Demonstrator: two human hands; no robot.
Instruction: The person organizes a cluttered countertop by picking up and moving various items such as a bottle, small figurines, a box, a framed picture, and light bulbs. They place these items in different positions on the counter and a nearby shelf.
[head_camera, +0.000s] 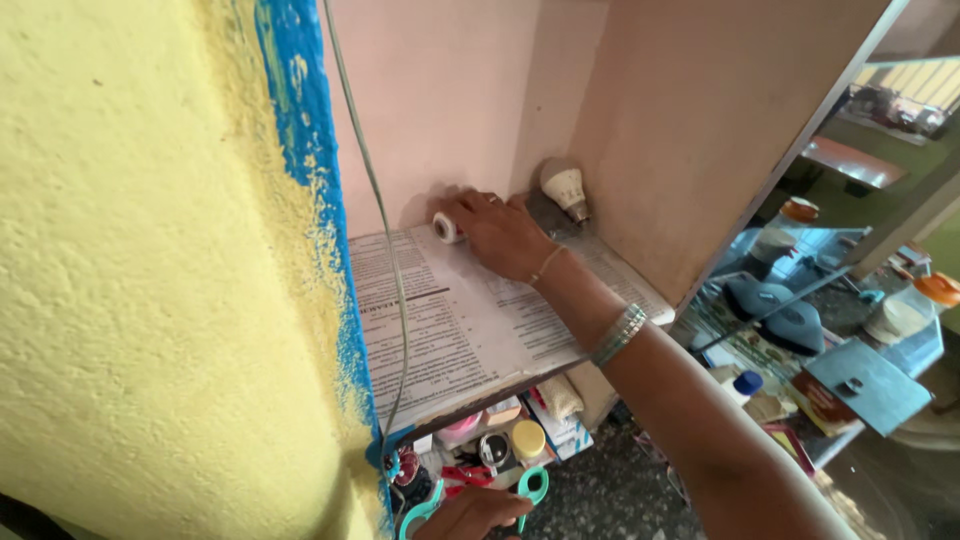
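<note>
My right hand (505, 235) reaches onto a newspaper-lined shelf (460, 330) and grips a small white roll (445, 228), like tape, near the pink back wall. Bangles ring that wrist. A white light bulb (565, 187) lies in the shelf's back corner, just right of my hand. At the bottom edge my left hand (465, 515) holds green-handled scissors (530, 487), with one handle loop showing above the fingers. The blades are hidden.
A rough yellow wall with a blue edge (150, 270) fills the left. A thin wire (385, 230) hangs in front of the shelf. Below it sit a yellow-lidded jar (528, 440) and small items. Right: dark blue irons (790, 320), orange-capped bottles (798, 212), boxes.
</note>
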